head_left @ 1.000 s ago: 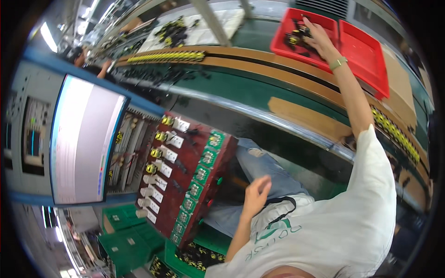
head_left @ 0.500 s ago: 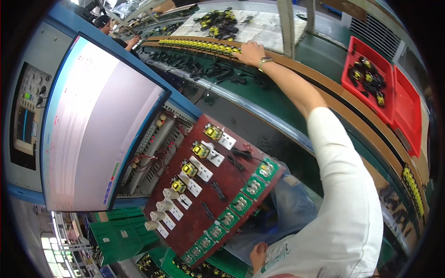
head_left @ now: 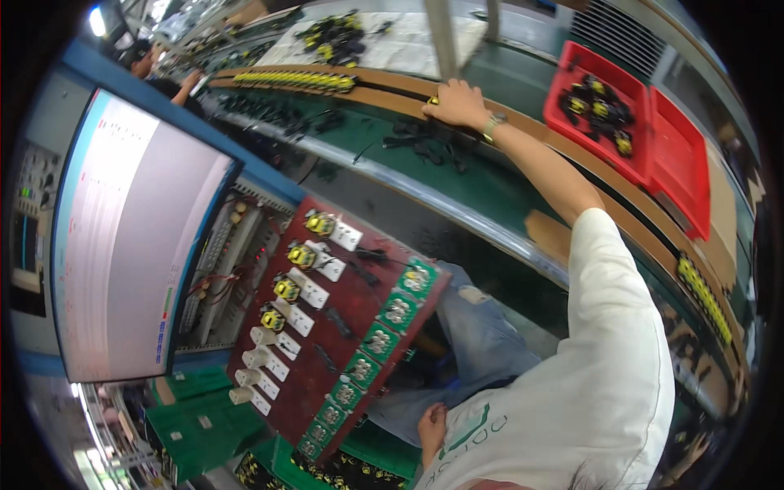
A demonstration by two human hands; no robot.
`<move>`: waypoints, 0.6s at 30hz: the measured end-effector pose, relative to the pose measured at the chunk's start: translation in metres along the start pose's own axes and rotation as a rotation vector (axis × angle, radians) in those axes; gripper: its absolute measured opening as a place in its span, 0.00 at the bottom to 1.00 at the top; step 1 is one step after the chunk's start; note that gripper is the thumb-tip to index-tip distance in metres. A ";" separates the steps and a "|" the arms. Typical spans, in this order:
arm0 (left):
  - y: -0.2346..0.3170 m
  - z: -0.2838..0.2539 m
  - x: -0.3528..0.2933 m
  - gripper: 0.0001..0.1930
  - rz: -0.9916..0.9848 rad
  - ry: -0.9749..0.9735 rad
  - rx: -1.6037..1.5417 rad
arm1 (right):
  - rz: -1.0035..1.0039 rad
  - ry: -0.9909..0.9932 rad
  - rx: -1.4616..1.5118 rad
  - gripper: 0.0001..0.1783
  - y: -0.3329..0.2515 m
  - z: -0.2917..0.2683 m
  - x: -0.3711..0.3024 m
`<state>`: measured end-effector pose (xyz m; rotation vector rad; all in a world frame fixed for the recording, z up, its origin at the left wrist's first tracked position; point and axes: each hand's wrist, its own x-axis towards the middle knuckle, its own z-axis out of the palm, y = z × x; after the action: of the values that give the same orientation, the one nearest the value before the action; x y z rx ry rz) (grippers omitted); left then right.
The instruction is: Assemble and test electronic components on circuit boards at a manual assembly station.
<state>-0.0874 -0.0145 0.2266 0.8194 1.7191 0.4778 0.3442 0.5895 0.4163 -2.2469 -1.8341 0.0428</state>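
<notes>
My right hand (head_left: 460,104), with a watch on its wrist, reaches over the wooden-edged conveyor track (head_left: 392,82). Its fingers are closed round a small yellow-and-black electronic unit (head_left: 433,100), mostly covered by them. To the left, apart from the hand, a row of yellow units (head_left: 294,80) lines the track. Below the hand, black cables (head_left: 425,145) lie on the green belt. My left hand (head_left: 433,426) rests near my lap with fingers curled; nothing shows in them. In front of me stands a dark red test board (head_left: 359,286) with white sockets and several yellow units.
A large monitor (head_left: 135,245) stands at the left. Red bins (head_left: 563,122), one holding units, sit at the upper right. A pile of units (head_left: 331,41) lies on a white sheet beyond the track. Green crates (head_left: 196,433) stand below. Another person (head_left: 155,73) works at the far left.
My right hand has moved rightward along the track, away from the end of the yellow row, with a yellow unit in its fingers. The whole view has shifted.
</notes>
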 end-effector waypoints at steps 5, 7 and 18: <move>0.040 0.003 0.016 0.17 0.279 -0.267 0.386 | 0.023 -0.009 0.019 0.40 0.115 -0.039 -0.139; 0.105 0.013 0.012 0.18 0.597 -0.477 0.640 | -0.033 0.078 0.028 0.46 0.167 -0.054 -0.199; 0.486 0.275 0.040 0.35 1.812 -0.301 0.493 | 0.101 0.329 0.057 0.39 0.259 -0.065 -0.341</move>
<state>0.3038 0.3182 0.4479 2.5611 0.3520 0.9860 0.5327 0.2010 0.3835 -2.1541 -1.5297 -0.2393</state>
